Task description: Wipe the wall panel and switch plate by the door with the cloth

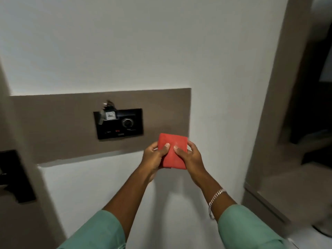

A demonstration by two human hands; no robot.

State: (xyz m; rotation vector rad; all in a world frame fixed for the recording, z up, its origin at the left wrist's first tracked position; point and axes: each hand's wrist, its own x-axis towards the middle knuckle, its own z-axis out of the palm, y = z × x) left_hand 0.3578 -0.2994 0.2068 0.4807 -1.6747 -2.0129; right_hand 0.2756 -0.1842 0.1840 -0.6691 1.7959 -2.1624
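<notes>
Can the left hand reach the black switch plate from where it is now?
Probably yes. The left hand holds the red cloth just right of and below the switch plate, and nothing lies between them.

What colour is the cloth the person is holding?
Red, plain with no pattern; the folded cloth shows clearly in the head view.

White wall carries it all. Brown wall panel fixed flat across it, running left from the fingers, its bottom right corner just behind them. Black switch plate mounted on the panel, up and left of the fingers, w/ a key tag stuck in its top left slot.
</notes>
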